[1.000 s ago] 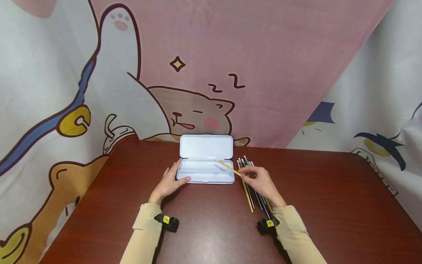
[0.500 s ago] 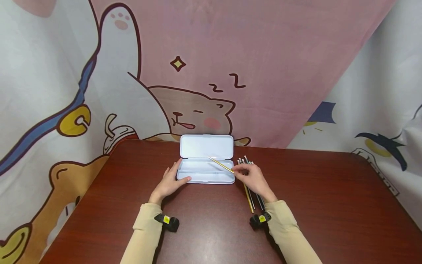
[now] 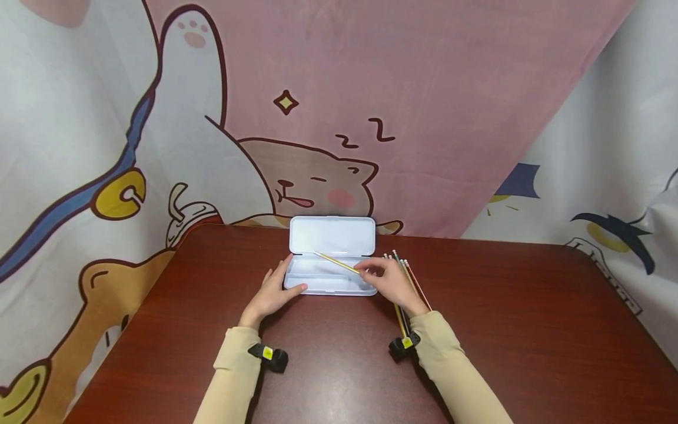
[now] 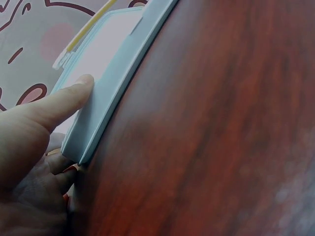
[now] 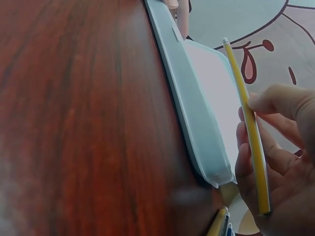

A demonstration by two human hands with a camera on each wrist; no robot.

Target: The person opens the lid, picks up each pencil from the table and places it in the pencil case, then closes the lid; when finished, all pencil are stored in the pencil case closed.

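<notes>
A white pencil case (image 3: pixel 331 285) lies with its lid raised on the table, its compartments facing up. At its left end is my left hand (image 3: pixel 269 297), thumb over the front rim and fingers round the end wall. My right hand (image 3: pixel 393 282) pinches a yellow pencil (image 3: pixel 338 262) between thumb and fingertips. The pencil hangs slanted above the case, its white eraser end pointing up and left. In the right wrist view, the pencil (image 5: pixel 251 123) runs across the palm side of the hand. Several other pencils (image 3: pixel 417 281) lie right of the case, partly hidden beneath my right hand and wrist.
The reddish-brown table (image 3: pixel 333 365) carries the case near its back edge. Behind it hangs a cartoon-printed cloth (image 3: pixel 424 118). Both wrists wear black cameras, one on the left wrist (image 3: pixel 274 359) and one on the right (image 3: pixel 401 348).
My right hand has moved left with the yellow pencil, from beside the pile to over the right part of the case. The left hand and the case have stayed put.
</notes>
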